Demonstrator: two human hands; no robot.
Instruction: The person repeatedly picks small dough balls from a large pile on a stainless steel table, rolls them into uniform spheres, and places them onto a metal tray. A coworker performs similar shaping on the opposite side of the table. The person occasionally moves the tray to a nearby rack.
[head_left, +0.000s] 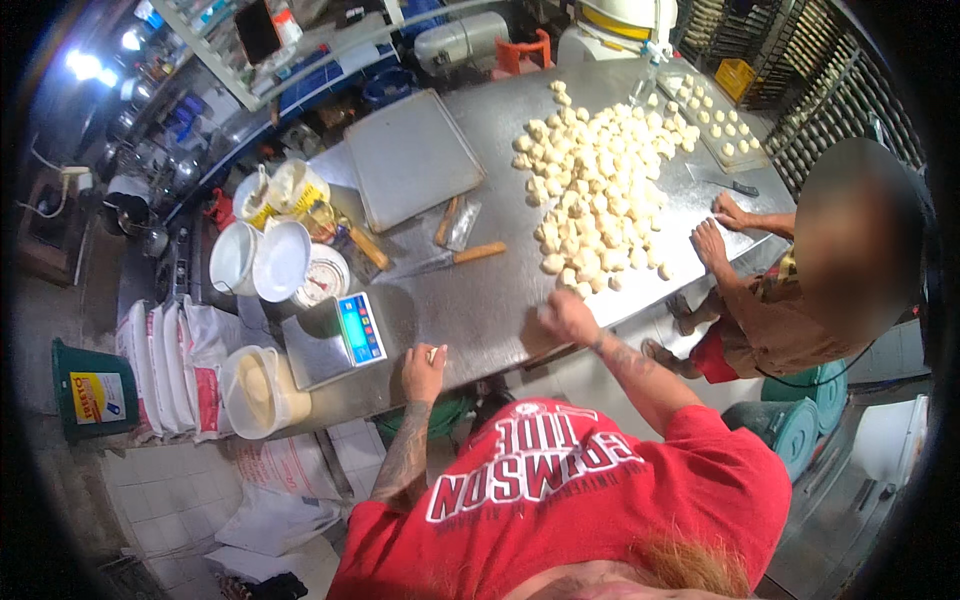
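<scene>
My left hand is at the table's front edge, just right of a digital scale with a lit display. Its fingers are closed around a small pale piece, which looks like dough. With fingers curled, my right hand is low over the steel tabletop, near the front of a large spread of dough balls. Whether anything is under or inside its curled fingers is hidden.
Across the table's right end a co-worker's hands rest near a knife. Behind are a baking tray with dough pieces and a bare tray. Wooden-handled tools, a dial scale and a plastic tub stand left.
</scene>
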